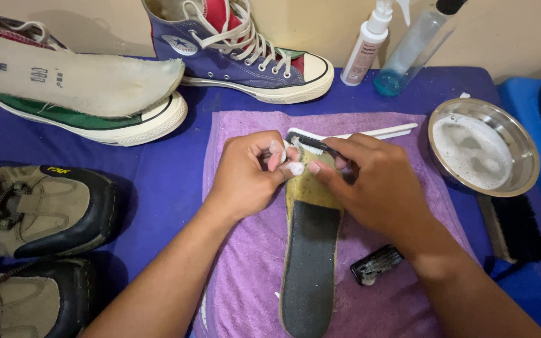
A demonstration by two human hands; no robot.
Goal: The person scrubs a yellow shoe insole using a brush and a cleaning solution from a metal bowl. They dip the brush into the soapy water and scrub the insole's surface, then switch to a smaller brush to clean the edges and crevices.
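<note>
One insole [309, 263] is lying lengthwise on one purple towel [245, 263]. Left hand [245, 175] is pinching its toe end; right hand [377, 188] is gripping one small brush [311, 145] there. Beyond are sitting one foamy steel bowl [483, 153], two bottles [402, 47], two high-top sneakers [245, 50].

Beyond your hands, at the mat's far edge, you have a white bottle [363, 53] with a pale label, just beside a clear spray bottle [411, 50] of blue liquid.
</note>
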